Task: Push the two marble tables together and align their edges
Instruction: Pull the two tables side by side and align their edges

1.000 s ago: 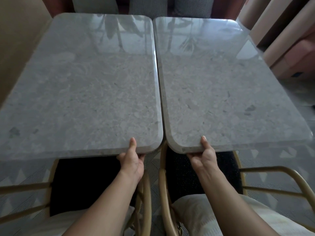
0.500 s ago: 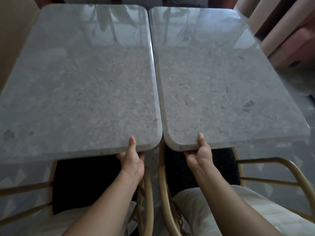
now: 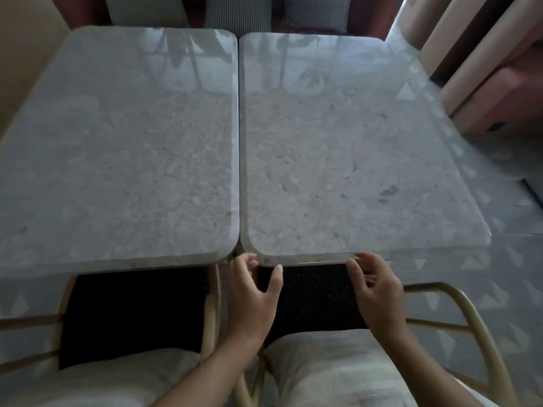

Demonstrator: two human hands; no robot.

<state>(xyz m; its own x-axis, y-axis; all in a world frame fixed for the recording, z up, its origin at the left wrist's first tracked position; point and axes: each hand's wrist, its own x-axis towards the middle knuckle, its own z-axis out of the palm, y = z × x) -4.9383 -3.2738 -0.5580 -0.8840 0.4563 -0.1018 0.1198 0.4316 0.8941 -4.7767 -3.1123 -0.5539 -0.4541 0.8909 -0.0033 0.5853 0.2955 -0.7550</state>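
Two grey marble tables stand side by side, the left table (image 3: 117, 160) and the right table (image 3: 352, 160). Only a thin dark seam runs between their long edges, and their near edges lie almost level. My left hand (image 3: 255, 292) is at the right table's near left corner, fingers apart, fingertips by the rounded corner and thumb under the edge. My right hand (image 3: 377, 286) hovers just below the same near edge, further right. Its fingers are loosely spread and touch or nearly touch the rim. Neither hand grips a table.
Two chairs with gold metal frames (image 3: 458, 301) and black seats (image 3: 132, 312) sit tucked under the near edges. Checked cushions (image 3: 238, 13) line the far side. A pink and beige sofa (image 3: 499, 92) stands at the right on patterned carpet (image 3: 505, 259).
My left hand left the left table's edge and moved right to the right table's corner. My right hand took its thumb off the tabletop and loosened. The seam looks narrower.
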